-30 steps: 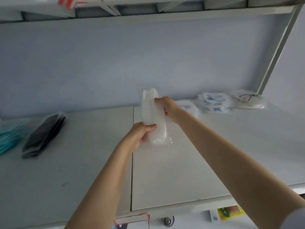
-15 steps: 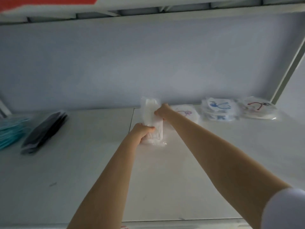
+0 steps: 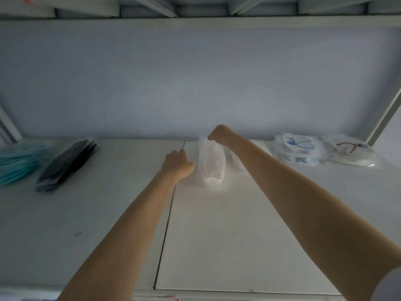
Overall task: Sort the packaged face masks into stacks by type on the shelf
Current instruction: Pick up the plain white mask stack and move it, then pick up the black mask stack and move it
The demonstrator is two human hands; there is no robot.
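A stack of white packaged masks (image 3: 211, 165) stands on the white shelf (image 3: 217, 235) near its back middle. My left hand (image 3: 179, 164) grips the stack's near left edge. My right hand (image 3: 220, 135) pinches its far top edge. At the far left lie a teal mask stack (image 3: 18, 164) and a black mask stack (image 3: 66, 164). To the right sit a stack with a blue print (image 3: 298, 151) and one with a red print (image 3: 349, 152). Another white pack lies partly hidden behind my right forearm.
The shelf's back wall (image 3: 195, 83) rises just behind the stacks, and an upper shelf frame (image 3: 195, 18) hangs overhead. A slanted metal post (image 3: 384, 118) stands at the right. A seam (image 3: 168, 213) splits the shelf surface in two.
The white stack has moved away from me and down onto the shelf near the back wall. Both hands went with it and still hold it. The camera has tilted up.
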